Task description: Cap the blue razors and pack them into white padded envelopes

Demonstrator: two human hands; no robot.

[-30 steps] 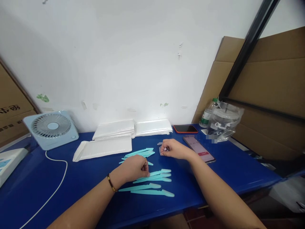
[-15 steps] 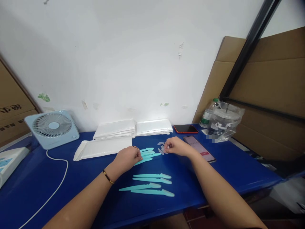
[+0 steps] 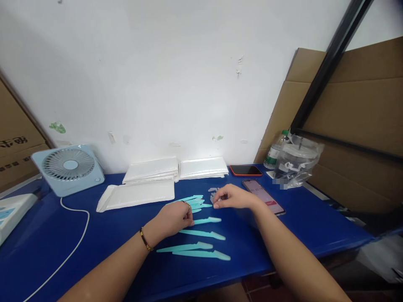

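Several thin teal plastic blades lie on the blue table (image 3: 283,235). My left hand (image 3: 174,218) is closed in a pinch on the handle end of one teal blade (image 3: 208,219), held just above the table. A loose pile of teal blades (image 3: 195,201) sits behind it, and three more teal blades (image 3: 201,247) lie in a row nearer me. My right hand (image 3: 231,197) pinches a small clear cap from a little heap of clear caps (image 3: 213,191) beside it.
Stacks of white bubble mailers (image 3: 176,167) and one open mailer (image 3: 135,195) lie toward the wall. A small blue fan (image 3: 67,167) with a white cable stands left. Two phones (image 3: 262,195), a bottle and a bagged item (image 3: 296,161) sit right, by cardboard.
My left hand went back to the pile, took a teal blade and drew it toward me and to the right. My right hand stayed at the caps, shifting slightly.
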